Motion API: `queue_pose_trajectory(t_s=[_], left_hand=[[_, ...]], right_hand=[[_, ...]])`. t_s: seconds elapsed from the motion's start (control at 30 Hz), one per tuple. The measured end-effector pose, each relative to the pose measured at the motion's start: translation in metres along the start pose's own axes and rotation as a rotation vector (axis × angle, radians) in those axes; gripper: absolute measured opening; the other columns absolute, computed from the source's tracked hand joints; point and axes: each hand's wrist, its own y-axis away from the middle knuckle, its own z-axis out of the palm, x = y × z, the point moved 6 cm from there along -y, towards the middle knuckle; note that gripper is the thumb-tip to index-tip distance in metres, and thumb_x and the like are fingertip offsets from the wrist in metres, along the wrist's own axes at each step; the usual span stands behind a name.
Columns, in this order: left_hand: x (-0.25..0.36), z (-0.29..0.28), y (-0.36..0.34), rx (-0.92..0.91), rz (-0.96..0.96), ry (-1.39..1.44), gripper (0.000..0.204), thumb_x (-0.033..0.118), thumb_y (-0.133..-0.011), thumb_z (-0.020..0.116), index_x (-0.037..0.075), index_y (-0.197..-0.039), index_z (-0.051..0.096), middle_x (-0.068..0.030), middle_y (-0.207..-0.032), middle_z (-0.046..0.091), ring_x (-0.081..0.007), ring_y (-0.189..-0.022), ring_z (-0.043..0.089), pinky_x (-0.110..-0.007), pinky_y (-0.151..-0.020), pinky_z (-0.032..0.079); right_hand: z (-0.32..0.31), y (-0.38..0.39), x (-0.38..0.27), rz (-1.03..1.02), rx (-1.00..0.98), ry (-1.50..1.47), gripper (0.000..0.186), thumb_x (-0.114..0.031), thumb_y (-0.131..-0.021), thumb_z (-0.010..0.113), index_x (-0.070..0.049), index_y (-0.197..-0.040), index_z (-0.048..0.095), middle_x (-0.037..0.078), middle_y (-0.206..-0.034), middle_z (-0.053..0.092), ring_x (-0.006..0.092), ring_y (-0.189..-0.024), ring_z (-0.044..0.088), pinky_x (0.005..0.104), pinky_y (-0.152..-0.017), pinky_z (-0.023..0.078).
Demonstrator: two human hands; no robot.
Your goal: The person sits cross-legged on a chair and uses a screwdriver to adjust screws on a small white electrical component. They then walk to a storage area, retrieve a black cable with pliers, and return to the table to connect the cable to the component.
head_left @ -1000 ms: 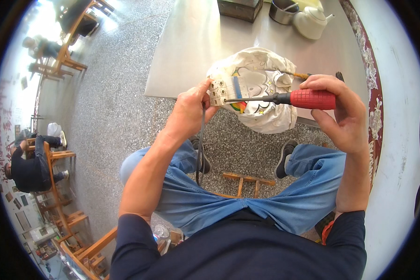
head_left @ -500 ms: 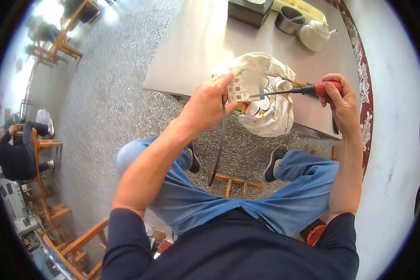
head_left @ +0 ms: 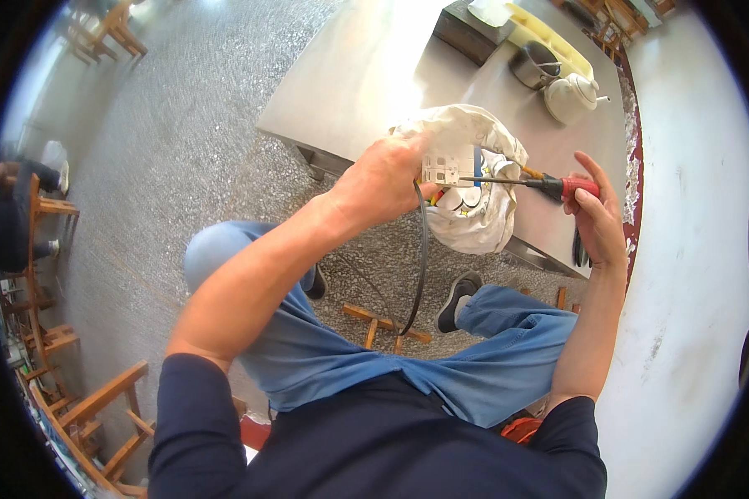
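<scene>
My left hand [head_left: 383, 176] is closed around a white circuit-breaker-like electrical unit [head_left: 443, 170] with square openings along its side. A thick black cable [head_left: 425, 258] hangs from the unit in a curve toward my knees. My right hand [head_left: 599, 214] grips the red-and-black handle of a screwdriver [head_left: 544, 185], its index finger raised off it. The shaft points left, and its tip meets the unit's right side. Just beneath and behind the unit sits an open, crumpled white bag [head_left: 487, 231], with round white pieces and bits of coloured material inside.
At the back right of the metal table [head_left: 341, 91] stand a dark box [head_left: 470, 33], a metal pot [head_left: 533, 65], a cream teapot [head_left: 571, 98] and a yellow tray [head_left: 558, 37]. A white wall [head_left: 691, 249] rises on the right. Wooden stools [head_left: 108, 424] and a seated person are at left.
The view has shifted a little. The cable's hanging end has swung right and bends more. My right index finger has lifted from the screwdriver handle, while the tip stays at the unit.
</scene>
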Motion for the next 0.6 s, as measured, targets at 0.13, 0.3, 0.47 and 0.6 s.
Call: queue_pose_trajectory(t_s=[0.13, 0.3, 0.47, 0.6], left_hand=[[0.003, -0.002, 0.0, -0.009, -0.003, -0.008, 0.055, 0.009, -0.079, 0.082, -0.007, -0.125, 0.059, -0.023, -0.092, 0.066, -0.0309, -0.078, 0.068, -0.04, -0.072, 0.056], [0.003, 0.0, -0.001, -0.021, -0.016, 0.005, 0.053, 0.008, -0.079, 0.082, -0.007, -0.123, 0.058, -0.0234, -0.092, 0.066, -0.0318, -0.078, 0.068, -0.04, -0.072, 0.055], [0.005, -0.001, -0.001, 0.006, 0.017, 0.005, 0.049, 0.007, -0.079, 0.081, -0.006, -0.12, 0.058, -0.0226, -0.09, 0.065, -0.0318, -0.077, 0.067, -0.04, -0.071, 0.055], [0.002, 0.0, 0.0, -0.014, -0.012, 0.006, 0.047, 0.007, -0.079, 0.081, -0.005, -0.118, 0.058, -0.0216, -0.088, 0.065, -0.0317, -0.076, 0.067, -0.041, -0.07, 0.054]], right_hand=[[-0.013, -0.004, 0.014, 0.215, -0.128, 0.108, 0.049, -0.02, -0.1, 0.062, 0.003, -0.142, 0.049, 0.007, -0.087, 0.067, 0.0118, -0.07, 0.059, 0.0253, -0.06, 0.046], [-0.001, 0.002, 0.005, 0.039, -0.049, 0.107, 0.047, -0.028, -0.104, 0.057, 0.003, -0.139, 0.051, 0.005, -0.081, 0.063, 0.0108, -0.063, 0.056, 0.0237, -0.055, 0.043], [-0.011, -0.002, 0.013, 0.234, -0.118, 0.164, 0.047, -0.023, -0.102, 0.058, 0.002, -0.142, 0.049, 0.004, -0.081, 0.06, 0.0107, -0.064, 0.055, 0.0233, -0.057, 0.044], [-0.005, 0.0, 0.008, 0.126, -0.072, 0.079, 0.044, -0.027, -0.105, 0.054, 0.001, -0.139, 0.051, 0.004, -0.081, 0.059, 0.011, -0.064, 0.055, 0.0231, -0.057, 0.044]])
